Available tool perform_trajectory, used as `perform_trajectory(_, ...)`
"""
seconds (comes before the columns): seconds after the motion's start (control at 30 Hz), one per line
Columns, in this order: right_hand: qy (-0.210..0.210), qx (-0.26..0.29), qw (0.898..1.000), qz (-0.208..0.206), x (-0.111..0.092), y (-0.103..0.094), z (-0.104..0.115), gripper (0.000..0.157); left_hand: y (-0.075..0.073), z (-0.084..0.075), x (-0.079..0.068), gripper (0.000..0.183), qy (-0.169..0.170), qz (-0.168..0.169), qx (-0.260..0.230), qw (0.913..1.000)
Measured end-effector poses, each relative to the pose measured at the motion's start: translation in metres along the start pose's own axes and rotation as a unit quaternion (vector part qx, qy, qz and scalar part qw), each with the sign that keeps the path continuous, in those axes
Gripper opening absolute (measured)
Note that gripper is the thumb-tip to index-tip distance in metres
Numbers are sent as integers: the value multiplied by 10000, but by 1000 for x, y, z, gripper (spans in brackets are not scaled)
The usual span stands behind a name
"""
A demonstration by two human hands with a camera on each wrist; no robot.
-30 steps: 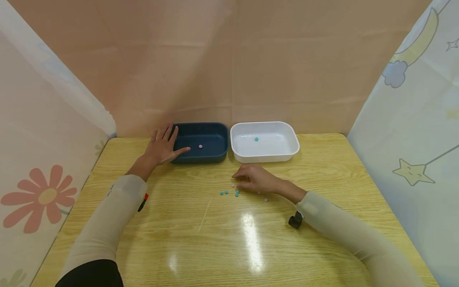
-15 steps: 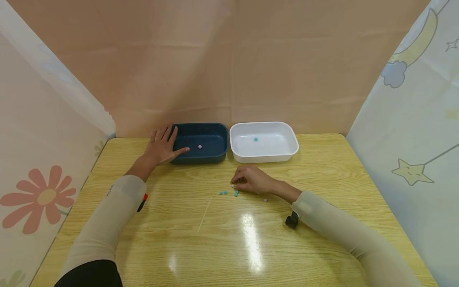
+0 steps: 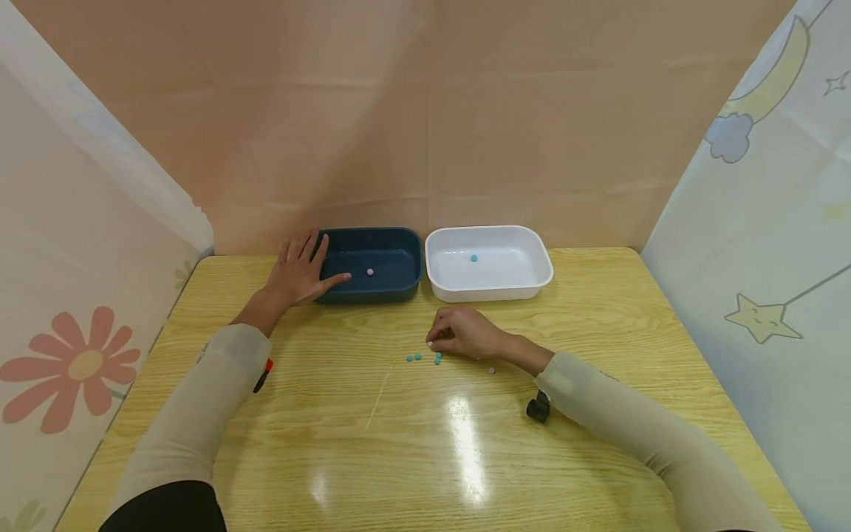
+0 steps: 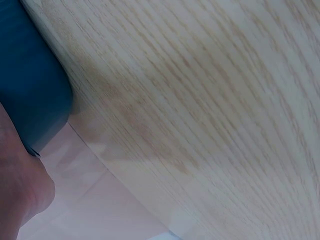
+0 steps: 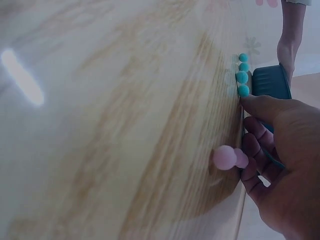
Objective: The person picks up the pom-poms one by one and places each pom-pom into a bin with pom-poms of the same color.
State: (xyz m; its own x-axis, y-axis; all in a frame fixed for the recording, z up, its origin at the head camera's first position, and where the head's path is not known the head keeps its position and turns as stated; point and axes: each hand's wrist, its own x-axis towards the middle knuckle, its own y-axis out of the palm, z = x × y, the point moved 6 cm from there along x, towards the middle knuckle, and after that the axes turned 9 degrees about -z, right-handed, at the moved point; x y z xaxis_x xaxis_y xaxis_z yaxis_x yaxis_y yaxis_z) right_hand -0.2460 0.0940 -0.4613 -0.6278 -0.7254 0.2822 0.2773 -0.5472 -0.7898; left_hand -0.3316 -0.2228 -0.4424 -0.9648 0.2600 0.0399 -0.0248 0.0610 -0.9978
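Note:
My left hand [image 3: 295, 273] rests spread over the left end of a dark blue tray [image 3: 379, 296], its fingers straight. One pink ball [image 3: 370, 273] lies in that tray. Over the table, my right hand [image 3: 468, 332] pinches a small pink ball [image 3: 429, 344] between thumb and forefinger. Several teal balls [image 3: 417, 357] lie on the wood just in front of its fingertips. Two more pink balls [image 5: 225, 157] appear beside the right hand in the right wrist view; one [image 3: 492, 371] shows below the wrist in the head view.
A white tray [image 3: 488, 294] stands right of the blue one, with a teal ball [image 3: 474, 258] inside. Both trays stand at the back of the wooden table [image 3: 319, 428], near a tan backdrop [image 3: 319, 111]. Printed cloth panels [image 3: 751, 244] flank both sides.
My right thumb and forefinger have closed on the pink ball, and the hand has shifted slightly left. The left hand and both trays stay put.

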Motion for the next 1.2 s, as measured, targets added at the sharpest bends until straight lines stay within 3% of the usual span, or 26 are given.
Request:
perform_trajectory(0.6, 139, -75, 9999, 3, 0, -1, -3, 6, 2, 2, 0, 109, 39, 31, 89, 9999)
perform_trajectory(1.2, -184, 219, 9995, -103, 11, -15, 18, 9, 1, 1, -1, 109, 38, -73, 10, 10000)
